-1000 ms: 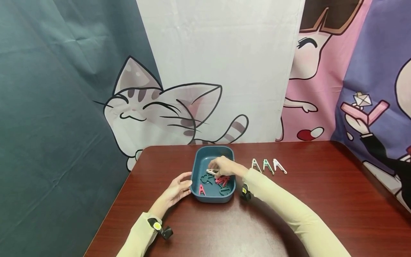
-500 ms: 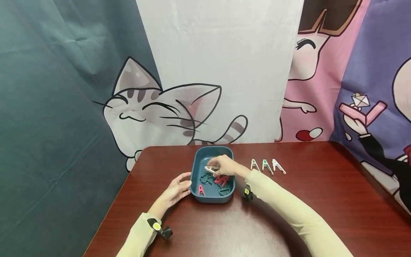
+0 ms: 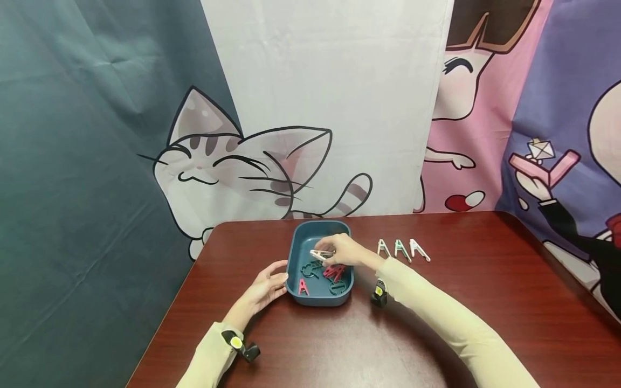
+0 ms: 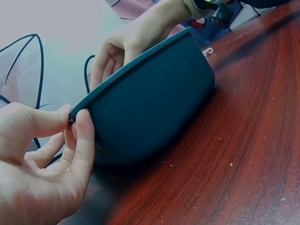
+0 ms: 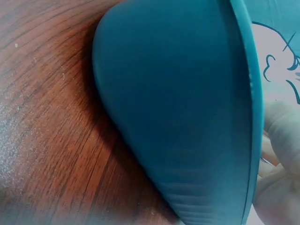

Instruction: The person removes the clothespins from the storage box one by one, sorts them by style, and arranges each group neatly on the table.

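Observation:
A blue plastic bin (image 3: 319, 302) stands on the table. My left hand (image 3: 264, 286) pinches its left rim between thumb and fingers, plain to see in the left wrist view, where the bin's wall (image 4: 154, 103) fills the middle. Inside the bin, my right hand (image 3: 345, 251) holds a white clothespin (image 3: 317, 254) by one end. Below that hand lie red clothespins (image 3: 335, 272), dark green ring-shaped pieces (image 3: 309, 270) and a single red clothespin (image 3: 303, 287). In the right wrist view the bin's wall hides most of my right hand (image 5: 281, 159) and the clothespin.
Right of the bin, a cream clothespin (image 3: 383, 248), a green clothespin (image 3: 401, 250) and a white clothespin (image 3: 419, 250) lie in a row. Beneath everything is a dark red wooden table (image 3: 436, 291). A cat-printed curtain (image 3: 271, 161) hangs behind its back edge.
My right hand has lifted the white clothespin slightly and moved it a little left within the bin, then stayed nearly still. The left hand remains at the rim.

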### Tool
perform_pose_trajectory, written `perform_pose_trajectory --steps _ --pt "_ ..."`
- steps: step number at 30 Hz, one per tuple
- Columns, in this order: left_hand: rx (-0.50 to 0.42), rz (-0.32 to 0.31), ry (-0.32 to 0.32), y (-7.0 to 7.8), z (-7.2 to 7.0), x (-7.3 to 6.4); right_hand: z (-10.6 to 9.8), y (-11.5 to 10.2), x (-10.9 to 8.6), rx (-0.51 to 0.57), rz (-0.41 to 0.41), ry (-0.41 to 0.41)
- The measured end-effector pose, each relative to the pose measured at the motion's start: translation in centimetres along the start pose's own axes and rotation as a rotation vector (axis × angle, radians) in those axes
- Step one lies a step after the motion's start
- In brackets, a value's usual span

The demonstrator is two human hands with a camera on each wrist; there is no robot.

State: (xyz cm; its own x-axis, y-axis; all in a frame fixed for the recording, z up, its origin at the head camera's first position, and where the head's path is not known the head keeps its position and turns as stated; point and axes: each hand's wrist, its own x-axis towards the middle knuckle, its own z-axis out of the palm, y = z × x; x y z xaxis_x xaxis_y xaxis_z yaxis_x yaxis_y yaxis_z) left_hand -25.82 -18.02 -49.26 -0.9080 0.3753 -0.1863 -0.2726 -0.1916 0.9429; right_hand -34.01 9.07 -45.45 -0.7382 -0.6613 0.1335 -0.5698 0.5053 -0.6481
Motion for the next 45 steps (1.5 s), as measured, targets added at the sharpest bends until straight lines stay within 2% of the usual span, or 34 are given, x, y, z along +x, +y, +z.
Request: perform_pose_trajectory --steps 5,13,21,26,33,41,45 --pt "0.002 -0.006 0.006 0.0 -0.1 0.0 -0.1 0.0 -0.4 -0.033 -0.020 0.024" --pt "-0.013 -0.004 0.005 -0.1 -0.1 0.0 -0.2 0.1 -1.1 -0.010 -0.042 0.055" --pt "-0.009 0.000 0.018 -0.2 -0.2 0.1 -0.8 0.0 -2.2 -0.013 -0.053 0.129" --pt "-0.012 -0.001 0.016 -0.1 -0.2 0.1 -1.2 0.1 -2.9 0.018 -0.037 0.179" --pt "-0.039 0.003 0.012 0.0 -0.2 0.0 -1.8 0.1 -3.2 0.043 -0.025 0.206" --pt "-0.038 0.032 -0.028 -0.2 -0.1 0.1 -2.2 -0.1 -4.0 0.103 0.004 0.246" --pt "-0.041 0.031 -0.023 -0.3 -0.1 0.1 -2.4 0.0 -4.7 0.095 0.013 0.278"
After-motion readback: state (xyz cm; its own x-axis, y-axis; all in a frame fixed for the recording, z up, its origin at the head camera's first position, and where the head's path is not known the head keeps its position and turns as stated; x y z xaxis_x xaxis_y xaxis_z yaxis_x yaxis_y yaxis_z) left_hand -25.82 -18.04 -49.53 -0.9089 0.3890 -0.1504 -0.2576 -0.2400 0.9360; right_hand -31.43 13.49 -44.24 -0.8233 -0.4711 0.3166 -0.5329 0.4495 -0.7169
